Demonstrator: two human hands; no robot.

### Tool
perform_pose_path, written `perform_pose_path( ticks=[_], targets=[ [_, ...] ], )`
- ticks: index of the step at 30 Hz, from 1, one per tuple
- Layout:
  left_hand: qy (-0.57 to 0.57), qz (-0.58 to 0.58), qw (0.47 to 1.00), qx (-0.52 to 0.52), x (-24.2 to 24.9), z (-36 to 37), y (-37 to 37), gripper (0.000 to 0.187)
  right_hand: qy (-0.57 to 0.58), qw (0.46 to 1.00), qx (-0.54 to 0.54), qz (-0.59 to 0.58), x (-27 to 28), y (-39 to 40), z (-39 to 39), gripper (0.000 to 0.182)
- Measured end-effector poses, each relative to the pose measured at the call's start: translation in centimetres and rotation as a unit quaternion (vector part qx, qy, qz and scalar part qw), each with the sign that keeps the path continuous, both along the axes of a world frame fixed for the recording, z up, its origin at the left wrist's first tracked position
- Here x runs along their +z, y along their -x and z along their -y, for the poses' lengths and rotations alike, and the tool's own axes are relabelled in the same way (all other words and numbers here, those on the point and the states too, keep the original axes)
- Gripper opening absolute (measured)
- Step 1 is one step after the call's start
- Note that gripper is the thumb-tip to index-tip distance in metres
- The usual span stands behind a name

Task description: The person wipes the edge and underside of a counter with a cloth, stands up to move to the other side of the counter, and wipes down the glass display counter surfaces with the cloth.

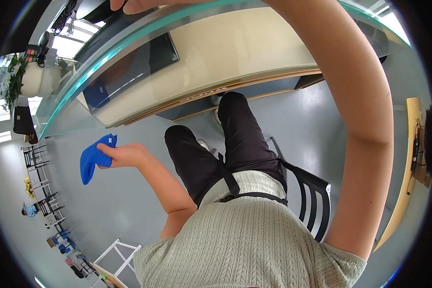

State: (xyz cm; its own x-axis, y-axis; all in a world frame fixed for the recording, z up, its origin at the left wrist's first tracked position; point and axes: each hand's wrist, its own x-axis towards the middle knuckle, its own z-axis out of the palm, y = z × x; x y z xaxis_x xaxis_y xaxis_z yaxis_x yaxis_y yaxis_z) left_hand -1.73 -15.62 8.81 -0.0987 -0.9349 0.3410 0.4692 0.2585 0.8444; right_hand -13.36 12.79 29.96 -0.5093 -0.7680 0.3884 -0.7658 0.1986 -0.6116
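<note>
My left hand (121, 154) is closed around a bunched blue cloth (95, 158), held over the floor beside the glass tabletop. The cloth hangs down from my fingers in a fold. My right arm reaches up and across the glass-edged table (197, 41). At the top edge of the view, my right hand (144, 5) shows only in part, with a few fingertips near a dark object (98, 12). Most of that hand is cut off, so its grip cannot be made out. A dark rectangular panel (163, 54) shows through or in the glass.
White flowers (6, 79) in a white pot stand at the far left of the table. A black chair (312, 192) is at my right side. A wooden-edged table (403, 206) is farther right. Chairs and a distant person (31, 210) are at the left.
</note>
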Motion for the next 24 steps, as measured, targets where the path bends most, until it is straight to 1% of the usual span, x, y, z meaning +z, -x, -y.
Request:
perform_pose_path(
  ticks=[1,3,4,5,6,7,8,9,10,11,12,13,14,15,16,17,18,19,20,21,22,23,24],
  targets=[
    [0.070,0.006,0.997,0.042,-0.1,-1.3,0.5,0.021,0.000,1.000,-0.002,0.000,0.2,-0.2,0.3,0.024],
    [0.135,0.041,0.988,-0.055,-2.2,-6.5,1.5,0.030,-0.063,0.992,-0.105,0.032,0.8,-0.9,1.5,0.024],
    [0.056,0.051,0.986,-0.146,-5.3,-9.7,2.3,0.022,-0.065,0.992,-0.107,0.032,0.7,-0.7,1.2,0.024],
    [0.372,0.166,0.893,-0.192,-8.2,-11.3,2.5,0.015,-0.044,0.996,-0.079,0.011,0.5,-0.3,0.9,0.023],
    [0.541,0.156,0.799,-0.213,-8.4,-13.7,2.8,0.020,-0.023,0.998,-0.051,-0.010,0.2,-0.2,0.7,0.023],
    [0.527,0.195,0.738,-0.374,-8.7,-16.1,2.5,0.027,-0.024,0.998,-0.053,-0.012,-0.1,-0.3,0.7,0.023],
    [0.467,0.302,0.659,-0.507,-9.3,-18.1,1.9,0.027,-0.003,0.997,-0.060,-0.053,-0.6,-0.4,0.6,0.023],
    [0.428,0.346,0.587,-0.594,-11.5,-19.0,1.6,0.026,0.017,0.993,-0.068,-0.092,-0.9,-0.6,0.6,0.024],
    [0.381,0.386,0.505,-0.671,-13.8,-19.3,1.4,0.025,0.015,0.993,-0.071,-0.091,-1.0,-0.6,0.6,0.024],
    [0.381,0.384,0.503,-0.674,-14.6,-19.2,1.2,0.025,0.012,0.993,-0.073,-0.096,-1.1,-0.7,0.6,0.024],
    [0.249,0.402,0.520,-0.711,-15.4,-18.9,1.0,0.025,0.010,0.992,-0.075,-0.101,-1.2,-0.7,0.6,0.024],
    [0.113,0.414,0.525,-0.735,-15.7,-18.5,0.8,0.026,0.009,0.991,-0.081,-0.107,-1.3,-0.7,0.5,0.025],
    [0.049,0.419,0.554,-0.718,-13.0,-17.6,0.9,0.029,0.008,0.990,-0.086,-0.110,-1.3,-0.7,0.5,0.025],
    [0.019,0.383,0.628,-0.677,-11.1,-16.7,0.9,0.030,0.008,0.990,-0.091,-0.111,-1.3,-0.6,0.5,0.025],
    [-0.015,0.339,0.700,-0.628,-7.9,-15.7,0.6,0.032,0.007,0.989,-0.097,-0.114,-1.4,-0.6,0.5,0.026],
    [0.013,0.307,0.782,-0.542,-5.2,-14.3,0.1,0.030,0.005,0.988,-0.103,-0.117,-1.4,-0.5,0.6,0.026],
    [-0.032,0.206,0.879,-0.429,-2.8,-13.8,-0.7,0.026,0.004,0.987,-0.108,-0.122,-1.4,-0.5,0.6,0.027],
    [0.019,0.113,0.935,-0.336,0.1,-13.0,-1.3,0.024,0.007,0.989,-0.107,-0.098,-1.5,-0.3,0.7,0.025],
    [0.110,-0.047,0.900,-0.420,1.8,-11.0,-1.8,0.025,0.008,0.989,-0.114,-0.098,-1.1,-0.5,0.8,0.025],
    [0.225,-0.139,0.921,-0.286,3.5,-10.6,-1.3,0.027,-0.037,0.989,-0.124,-0.071,-0.4,-0.9,1.0,0.025],
    [0.331,-0.227,0.905,-0.139,4.5,-10.5,-0.9,0.029,-0.083,0.987,-0.132,-0.045,0.0,-0.9,1.4,0.024],
    [0.330,-0.226,0.905,-0.143,4.0,-10.5,-0.3,0.029,-0.083,0.986,-0.135,-0.042,-0.4,0.8,2.6,0.024],
    [0.377,-0.238,0.891,-0.084,2.4,-10.8,0.3,0.030,-0.098,0.989,-0.098,-0.057,-1.4,2.7,3.8,0.034]
  ],
)
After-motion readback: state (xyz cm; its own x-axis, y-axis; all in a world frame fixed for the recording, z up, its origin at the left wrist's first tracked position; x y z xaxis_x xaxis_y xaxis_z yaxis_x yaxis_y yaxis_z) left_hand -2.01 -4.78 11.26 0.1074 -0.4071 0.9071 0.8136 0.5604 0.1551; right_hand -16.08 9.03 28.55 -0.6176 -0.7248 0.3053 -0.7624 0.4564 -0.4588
